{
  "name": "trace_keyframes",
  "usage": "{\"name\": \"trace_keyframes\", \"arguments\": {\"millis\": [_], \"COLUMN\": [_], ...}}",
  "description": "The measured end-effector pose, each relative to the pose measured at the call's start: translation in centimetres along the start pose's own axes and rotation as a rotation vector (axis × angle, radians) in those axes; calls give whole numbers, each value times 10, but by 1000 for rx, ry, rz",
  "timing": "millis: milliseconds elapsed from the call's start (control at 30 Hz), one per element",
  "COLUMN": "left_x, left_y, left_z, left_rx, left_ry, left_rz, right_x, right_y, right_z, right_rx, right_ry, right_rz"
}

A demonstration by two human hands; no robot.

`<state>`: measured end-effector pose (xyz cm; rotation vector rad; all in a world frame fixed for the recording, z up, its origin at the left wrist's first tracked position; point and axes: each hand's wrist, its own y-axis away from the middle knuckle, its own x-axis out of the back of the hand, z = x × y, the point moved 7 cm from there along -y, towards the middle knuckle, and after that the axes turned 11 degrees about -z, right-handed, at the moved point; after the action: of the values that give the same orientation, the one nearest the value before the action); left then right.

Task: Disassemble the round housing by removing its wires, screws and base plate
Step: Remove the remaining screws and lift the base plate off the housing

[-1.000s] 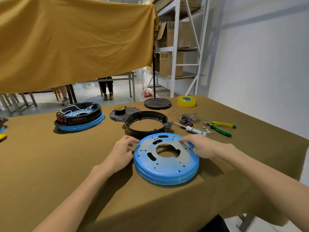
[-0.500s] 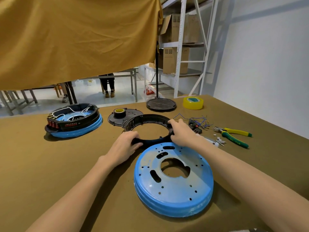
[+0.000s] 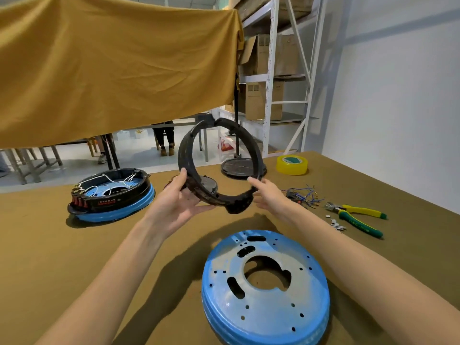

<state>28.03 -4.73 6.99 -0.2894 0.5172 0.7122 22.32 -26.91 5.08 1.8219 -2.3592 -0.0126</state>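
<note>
I hold a black round housing ring (image 3: 251, 150) tilted upright above the table. My left hand (image 3: 180, 199) grips its lower left rim and my right hand (image 3: 267, 195) grips its lower right rim. The blue base plate (image 3: 266, 292) lies flat on the cloth in front of me, apart from the ring. A bundle of removed wires (image 3: 302, 195) sits to the right of my right hand. Small metal bits (image 3: 336, 224) lie near the pliers.
A second, still assembled housing (image 3: 112, 195) with a blue base stands at the left. Green and yellow pliers (image 3: 358, 217), a yellow tape roll (image 3: 291, 165) and a black round disc (image 3: 239, 168) lie on the brown cloth table (image 3: 49, 257). A person sits behind the hanging cloth.
Both hands left the blue base plate, took hold of the black ring on the table and lifted it up, tilting it upright. The base plate stayed on the table.
</note>
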Motion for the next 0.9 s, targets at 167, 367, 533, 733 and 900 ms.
{"name": "trace_keyframes", "arguments": {"millis": [167, 367, 533, 733, 900], "left_x": [15, 34, 47, 63, 68], "left_y": [17, 24, 16, 4, -4], "left_z": [-28, -58, -62, -60, -63], "left_rx": [166, 333, 376, 309, 233], "left_ry": [48, -625, -538, -350, -429], "left_rz": [97, 223, 275, 343, 378], "right_x": [9, 31, 27, 10, -19], "right_y": [9, 27, 0, 8, 72], "right_z": [13, 25, 26, 26, 47], "right_rx": [-40, -102, -180, -55, -29], "right_ry": [66, 615, 489, 694, 1084], "right_rz": [87, 112, 119, 124, -260]}}
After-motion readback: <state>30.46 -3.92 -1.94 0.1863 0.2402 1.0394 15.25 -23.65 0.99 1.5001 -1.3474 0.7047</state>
